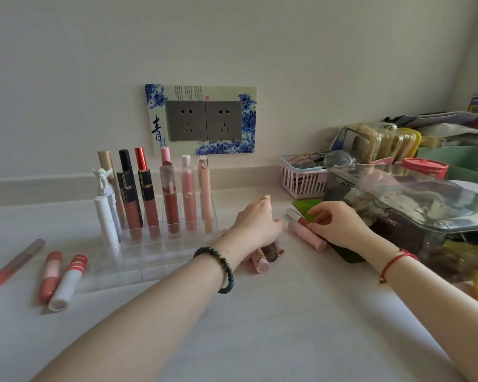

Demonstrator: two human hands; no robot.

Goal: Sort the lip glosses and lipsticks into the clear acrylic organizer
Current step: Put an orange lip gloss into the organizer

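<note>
- Head view: a pale worktop (pixel 273 312) is seen from above, with a clear acrylic organizer (pixel 149 255) standing left of centre near the wall.
- Seven or so tubes are held upright in the organizer's back rows: a white tube with a figurine cap (pixel 105 213), two dark-capped glosses (pixel 130 199), a red-brown gloss (pixel 169 199), and two pale pink ones (pixel 188 197). The front compartments are seen unfilled.
- Three tubes (pixel 53 274) are laid loose on the worktop left of the organizer.
- The left hand (pixel 255 223), with a dark bead bracelet (pixel 221 267) at the wrist, is lowered over a small pile of tubes (pixel 265 257) just right of the organizer; fingers are curled down, but whether a tube is gripped cannot be told.
- The right hand (pixel 334 223), a red cord (pixel 392 264) at its wrist, is pinched on the edge of a green card (pixel 307 205), beside a pink tube (pixel 307 235) lying on the worktop.
- A pink basket (pixel 301 183) and a clear plastic case (pixel 414 199) are crowded at the right; a decorated socket plate (pixel 202 119) is fixed to the wall.
</note>
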